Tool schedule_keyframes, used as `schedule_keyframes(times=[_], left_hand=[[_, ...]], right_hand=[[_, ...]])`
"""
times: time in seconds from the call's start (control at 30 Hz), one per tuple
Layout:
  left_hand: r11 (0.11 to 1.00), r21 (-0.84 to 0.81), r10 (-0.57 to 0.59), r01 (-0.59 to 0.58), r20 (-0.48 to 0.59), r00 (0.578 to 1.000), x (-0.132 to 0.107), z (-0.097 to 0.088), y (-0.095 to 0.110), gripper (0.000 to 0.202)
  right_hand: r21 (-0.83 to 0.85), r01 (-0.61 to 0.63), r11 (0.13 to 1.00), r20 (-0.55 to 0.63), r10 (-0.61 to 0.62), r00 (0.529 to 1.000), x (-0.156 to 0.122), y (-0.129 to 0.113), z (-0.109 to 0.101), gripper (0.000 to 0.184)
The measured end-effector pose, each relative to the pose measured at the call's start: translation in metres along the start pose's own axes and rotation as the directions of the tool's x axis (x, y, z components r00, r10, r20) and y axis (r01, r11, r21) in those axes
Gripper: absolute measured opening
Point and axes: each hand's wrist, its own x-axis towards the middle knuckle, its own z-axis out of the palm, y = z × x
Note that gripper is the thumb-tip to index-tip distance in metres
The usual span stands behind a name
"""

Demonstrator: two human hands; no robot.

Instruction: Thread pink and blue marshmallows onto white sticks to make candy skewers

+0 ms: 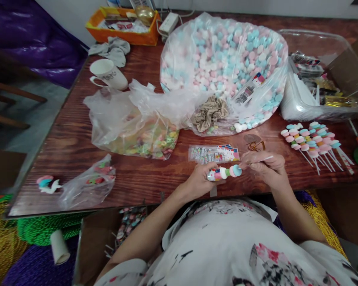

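My left hand [200, 179] is closed around a marshmallow skewer [227, 172] held sideways, with blue, pink, white and green pieces and a printed wrapper at its left end. At the skewer's blue end, the fingers of my right hand [267, 169] pinch a thin white stick [262, 159]. Its far tip points right; whether the near tip is inside the blue marshmallow, I cannot tell. Just beyond my left hand lie printed wrappers [205, 155] on the table. Several finished-looking skewers [312, 139] rest in a bunch to the right of my right hand.
A big clear bag of marshmallows [220, 51] covers the back of the wooden table [74, 147]. Left of it are a bag of gummy candies [143, 139], a white mug [109, 74] and an orange box [122, 35]. A clear plastic bin [304, 113] stands at the right.
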Motion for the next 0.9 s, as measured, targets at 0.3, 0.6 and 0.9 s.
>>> schedule_keyframes(times=[0.3,0.6,0.9], left_hand=[[0.955,0.293,0.047,-0.055,0.032,0.998,0.004,0.009,0.012,0.03],[0.965,-0.192,-0.169,0.177,0.054,0.984,0.007,0.002,0.015,0.039],[0.968,-0.225,-0.032,0.114,0.338,0.941,0.01,0.013,0.019,0.036]], right_hand=[[-0.005,-0.018,1.0,-0.159,0.017,0.987,0.005,0.007,0.018,0.004],[0.047,0.008,0.999,-0.101,-0.003,0.995,-0.005,0.013,0.016,0.011],[0.007,0.038,0.999,0.086,-0.038,0.996,0.008,0.006,0.017,0.009]])
